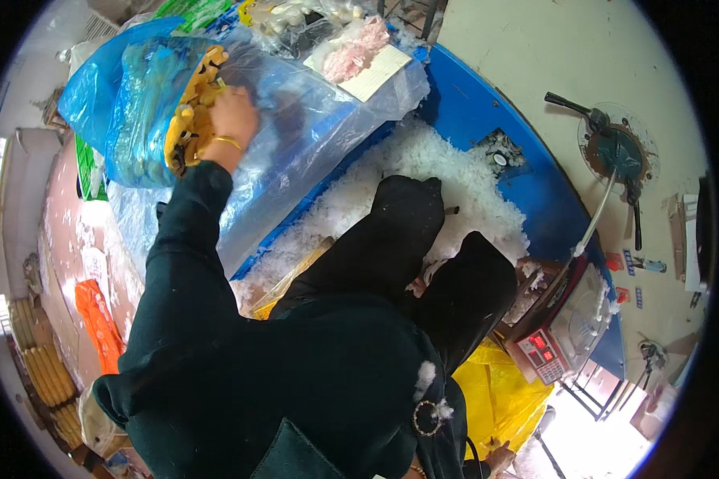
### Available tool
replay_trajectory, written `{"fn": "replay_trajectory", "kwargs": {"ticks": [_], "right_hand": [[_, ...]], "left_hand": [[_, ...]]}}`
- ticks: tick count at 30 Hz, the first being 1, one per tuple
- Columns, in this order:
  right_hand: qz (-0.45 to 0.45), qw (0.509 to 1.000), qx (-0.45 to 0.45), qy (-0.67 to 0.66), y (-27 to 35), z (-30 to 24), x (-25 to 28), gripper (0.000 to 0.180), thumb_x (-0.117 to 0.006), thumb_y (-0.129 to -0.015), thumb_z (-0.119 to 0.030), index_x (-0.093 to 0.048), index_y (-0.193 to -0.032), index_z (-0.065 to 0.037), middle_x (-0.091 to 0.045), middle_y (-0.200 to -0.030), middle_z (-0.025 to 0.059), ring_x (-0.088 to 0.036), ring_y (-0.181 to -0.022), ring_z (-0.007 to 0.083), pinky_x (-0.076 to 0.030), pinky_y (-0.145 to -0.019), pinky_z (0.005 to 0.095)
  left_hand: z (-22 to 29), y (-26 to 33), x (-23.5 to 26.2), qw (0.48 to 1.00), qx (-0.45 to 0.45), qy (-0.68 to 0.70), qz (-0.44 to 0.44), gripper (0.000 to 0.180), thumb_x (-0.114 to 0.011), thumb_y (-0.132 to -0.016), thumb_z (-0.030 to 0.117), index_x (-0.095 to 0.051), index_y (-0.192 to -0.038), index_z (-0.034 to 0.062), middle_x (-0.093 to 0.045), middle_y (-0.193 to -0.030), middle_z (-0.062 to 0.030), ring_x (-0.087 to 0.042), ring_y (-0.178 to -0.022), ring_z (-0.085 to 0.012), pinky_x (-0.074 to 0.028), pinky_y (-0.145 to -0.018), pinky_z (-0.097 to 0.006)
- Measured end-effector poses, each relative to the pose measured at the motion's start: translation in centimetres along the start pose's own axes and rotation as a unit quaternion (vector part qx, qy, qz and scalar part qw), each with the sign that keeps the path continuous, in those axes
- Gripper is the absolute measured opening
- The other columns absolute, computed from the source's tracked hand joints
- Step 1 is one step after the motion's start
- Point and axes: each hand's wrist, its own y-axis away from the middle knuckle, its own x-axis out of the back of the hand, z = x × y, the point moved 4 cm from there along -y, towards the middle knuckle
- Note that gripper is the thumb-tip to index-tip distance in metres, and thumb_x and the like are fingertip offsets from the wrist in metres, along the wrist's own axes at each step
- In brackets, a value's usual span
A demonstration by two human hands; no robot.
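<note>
My left hand [233, 118] reaches to the upper left, fingers curled against a row of yellow plush pieces [182, 129] with dark markings. Its fingertips are partly hidden among them. These pieces show at the mouth of a blue see-through plastic bag [140, 120]. The bag lies on a large clear plastic sheet [287, 136]. At the lower edge, right of my body, is my right hand [499, 457], small and partly cut off, beside a yellow plastic bag [495, 391]. What its fingers do cannot be made out.
White stuffing fluff [415, 156] fills a blue-walled bin [487, 88] around my knees. A pink fluffy piece [355, 52] rests on a card at the top. At right stand a digital scale [547, 351] and a pale table [527, 40] with a stuffing-nozzle-like metal fixture [619, 152].
</note>
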Motion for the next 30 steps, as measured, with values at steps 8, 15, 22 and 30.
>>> {"fn": "replay_trajectory", "kwargs": {"ticks": [8,15,22,30], "right_hand": [[-0.127,0.978,0.037,-0.164,2.0,-8.0,-5.8,0.048,-0.064,-0.089,-0.028,-0.047,-0.124,-0.001,-0.056,-0.11,0.0134,-0.061,-0.078,0.0206,-0.05,-0.055,0.0286],[-0.327,0.855,0.326,-0.237,13.8,-39.0,-10.1,0.021,-0.06,-0.092,-0.016,-0.066,-0.108,-0.003,-0.067,-0.092,0.0076,-0.064,-0.076,0.0138,-0.051,-0.064,0.0247],[-0.301,0.727,0.472,-0.398,22.7,-53.4,-13.0,0.026,-0.069,-0.086,-0.016,-0.063,-0.105,0.002,-0.06,-0.094,0.0102,-0.061,-0.069,0.0147,-0.048,-0.06,0.0262],[-0.398,0.731,0.456,-0.315,16.8,-47.8,-7.9,0.015,-0.066,-0.088,-0.011,-0.06,-0.093,0.001,-0.058,-0.078,-0.0006,-0.052,-0.071,0.0062,-0.043,-0.062,0.0213]], "left_hand": [[-5.5,-6.7,-4.6,0.999,-0.009,-0.052,0.008,0.024,-0.065,-0.08,0.02,-0.067,-0.103,0.0131,-0.061,-0.114,-0.0083,-0.055,-0.111,-0.027,-0.047,-0.085,-0.046],[10.0,-1.2,4.3,0.76,-0.155,0.625,-0.09,0.024,-0.065,-0.087,0.018,-0.062,-0.099,-0.0033,-0.068,-0.085,-0.0078,-0.061,-0.072,-0.0145,-0.047,-0.067,-0.029],[26.3,15.7,13.4,0.67,-0.281,0.67,-0.15,0.027,-0.068,-0.082,0.01,-0.06,-0.104,-0.0026,-0.065,-0.084,-0.014,-0.063,-0.073,-0.0209,-0.048,-0.062,-0.028],[26.6,17.2,19.6,0.625,-0.393,0.671,-0.069,0.007,-0.062,-0.087,0.006,-0.065,-0.092,0.0029,-0.064,-0.095,-0.0102,-0.061,-0.079,-0.0173,-0.047,-0.067,-0.026]]}}
